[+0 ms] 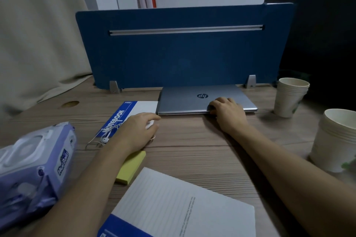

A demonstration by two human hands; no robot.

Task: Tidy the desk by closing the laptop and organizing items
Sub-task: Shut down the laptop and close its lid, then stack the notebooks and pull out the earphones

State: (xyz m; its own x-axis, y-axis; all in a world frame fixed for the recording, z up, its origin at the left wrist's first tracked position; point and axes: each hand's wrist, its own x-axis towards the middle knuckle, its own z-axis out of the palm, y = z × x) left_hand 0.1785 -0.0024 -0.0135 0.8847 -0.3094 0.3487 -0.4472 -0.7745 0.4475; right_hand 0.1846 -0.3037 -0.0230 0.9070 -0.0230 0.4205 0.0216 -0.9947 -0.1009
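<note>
Right hand (227,111) lies flat on the shut laptop (185,100), grip holding nothing; left hand (136,131) covers a white mouse (150,124), grip closed round it.

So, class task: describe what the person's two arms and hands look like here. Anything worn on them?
Both forearms are bare as far as the frame shows: no sleeves, watch or bracelet. The left hand and right hand wear no gloves, and no rings are visible. Nails look short; finer detail is lost in dim light.

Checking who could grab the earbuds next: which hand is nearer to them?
Left. The left hand lies just right of the earbuds, near the notebook. The right hand rests on the closed laptop, farther away.
</note>
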